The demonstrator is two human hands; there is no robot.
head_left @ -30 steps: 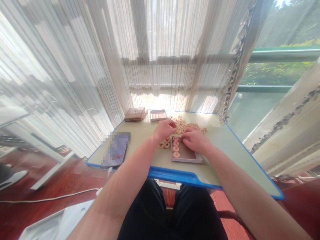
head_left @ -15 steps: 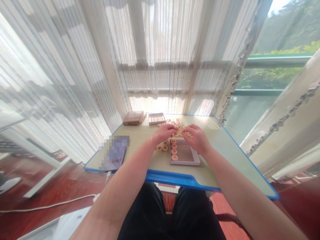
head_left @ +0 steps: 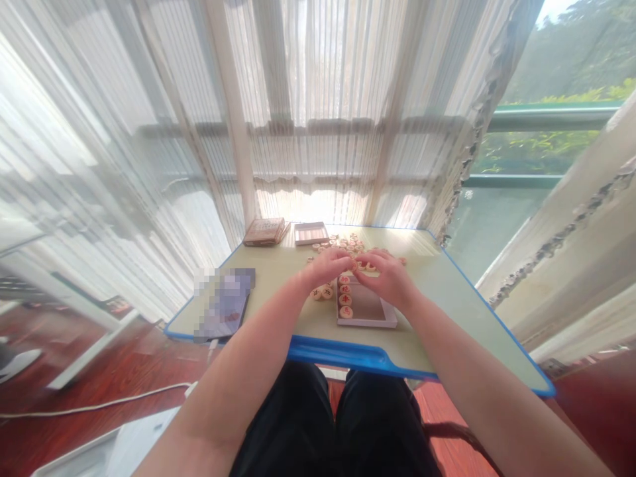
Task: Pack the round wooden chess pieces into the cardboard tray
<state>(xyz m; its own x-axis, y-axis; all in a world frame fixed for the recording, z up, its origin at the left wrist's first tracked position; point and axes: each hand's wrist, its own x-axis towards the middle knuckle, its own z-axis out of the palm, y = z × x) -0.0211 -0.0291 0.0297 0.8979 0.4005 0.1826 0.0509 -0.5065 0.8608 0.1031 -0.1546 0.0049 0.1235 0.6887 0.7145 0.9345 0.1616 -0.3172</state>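
My left hand (head_left: pixel 330 265) and my right hand (head_left: pixel 386 275) meet over the near edge of a shallow open box (head_left: pixel 366 324). Their fingertips close on a round wooden Chinese chess piece (head_left: pixel 354 265) with red marking, one hand at each side. Inside the box, several red-marked pieces stand in a column along the left wall, the lowest being a chess piece (head_left: pixel 346 312). A heap of loose pieces (head_left: pixel 350 244) lies beyond my fingers, partly hidden by them. Left of the box, dark-marked pieces (head_left: pixel 326 292) sit near my left wrist.
A box lid (head_left: pixel 311 234) and a brown box (head_left: pixel 265 232) lie at the table's far left. A tablet (head_left: pixel 231 301) with a cable rests near the left edge. The pale table (head_left: pixel 462 324) has a blue rim; curtains hang behind it.
My right hand has moved left toward my left hand, and the fingers of both now meet on one piece. The column of pieces in the box looks the same.
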